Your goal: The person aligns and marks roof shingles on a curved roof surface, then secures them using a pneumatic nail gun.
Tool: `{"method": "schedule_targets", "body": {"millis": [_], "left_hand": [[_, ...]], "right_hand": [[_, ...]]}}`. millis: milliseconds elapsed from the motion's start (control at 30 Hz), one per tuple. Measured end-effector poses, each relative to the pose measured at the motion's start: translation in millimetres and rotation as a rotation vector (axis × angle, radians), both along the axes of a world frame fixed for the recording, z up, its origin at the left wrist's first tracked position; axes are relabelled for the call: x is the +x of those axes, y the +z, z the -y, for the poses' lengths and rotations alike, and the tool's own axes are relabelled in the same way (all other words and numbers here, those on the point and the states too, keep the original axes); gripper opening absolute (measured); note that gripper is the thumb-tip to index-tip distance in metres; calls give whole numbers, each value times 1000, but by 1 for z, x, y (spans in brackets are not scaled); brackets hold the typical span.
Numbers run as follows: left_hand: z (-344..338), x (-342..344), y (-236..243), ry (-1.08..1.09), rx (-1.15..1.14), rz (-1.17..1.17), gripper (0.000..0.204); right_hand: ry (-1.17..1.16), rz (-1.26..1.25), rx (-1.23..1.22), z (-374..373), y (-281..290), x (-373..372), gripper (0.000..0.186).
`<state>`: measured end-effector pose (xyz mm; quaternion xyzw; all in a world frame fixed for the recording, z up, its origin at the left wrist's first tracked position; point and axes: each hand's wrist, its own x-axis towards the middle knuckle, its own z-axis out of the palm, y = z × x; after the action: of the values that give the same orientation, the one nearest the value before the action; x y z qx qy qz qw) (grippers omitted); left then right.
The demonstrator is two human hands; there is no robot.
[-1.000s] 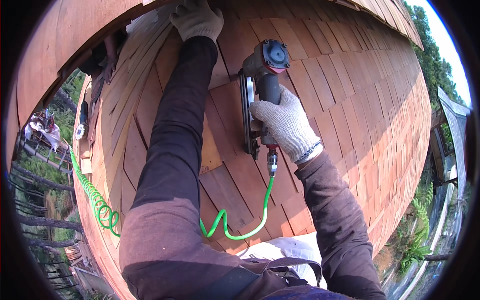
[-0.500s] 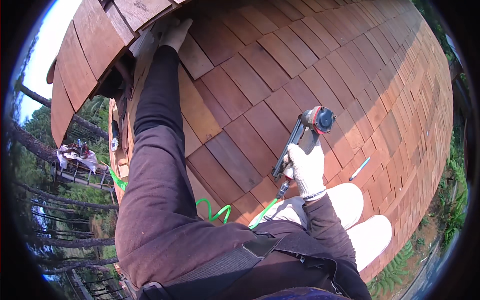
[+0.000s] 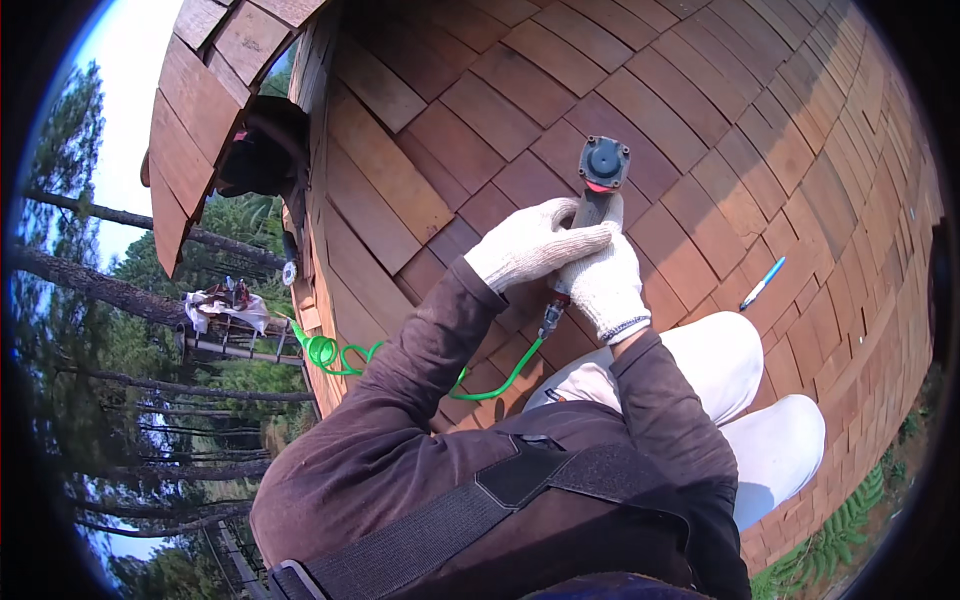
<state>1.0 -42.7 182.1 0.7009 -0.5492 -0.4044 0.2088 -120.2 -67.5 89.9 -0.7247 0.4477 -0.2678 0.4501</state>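
L hand (image 3: 535,243), gloved, is up & left of R hand (image 3: 605,285), fingers (image 3: 588,240) lying across its top, touching. R hand, also gloved, is curled in a grip. L forearm (image 3: 432,325) slants in from lower L, elbow well bent; R forearm (image 3: 668,395) comes from below R hand, approx. in line w/ it.

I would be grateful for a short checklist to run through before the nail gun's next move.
1. Right hand on the nail gun: ok, wrapped around its handle.
2. Left hand clear of the shingles: ok, raised at the tool, against the right hand.
3. Green hose connected: ok, it runs to the metal fitting below the handle.
4. Pen put away: not ok, it lies loose on the shingles.
5. Fingers off the trigger: cannot tell, hidden from this view.
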Motion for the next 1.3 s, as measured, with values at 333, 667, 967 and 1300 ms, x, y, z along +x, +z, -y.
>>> {"method": "schedule_targets", "body": {"millis": [333, 667, 967, 1300], "left_hand": [[28, -19, -14, 90, 28, 198, 52], [17, 10, -24, 312, -26, -153, 37], [48, 103, 124, 413, -297, 586, 42], [152, 335, 173, 381, -486, 1061, 38]], "right_hand": [[242, -9, -4, 21, 0, -30, 45], [355, 67, 219, 34, 16, -66, 72], [81, -211, -332, 8, -25, -17, 88], [147, -307, -502, 4, -90, -1, 92]]}}
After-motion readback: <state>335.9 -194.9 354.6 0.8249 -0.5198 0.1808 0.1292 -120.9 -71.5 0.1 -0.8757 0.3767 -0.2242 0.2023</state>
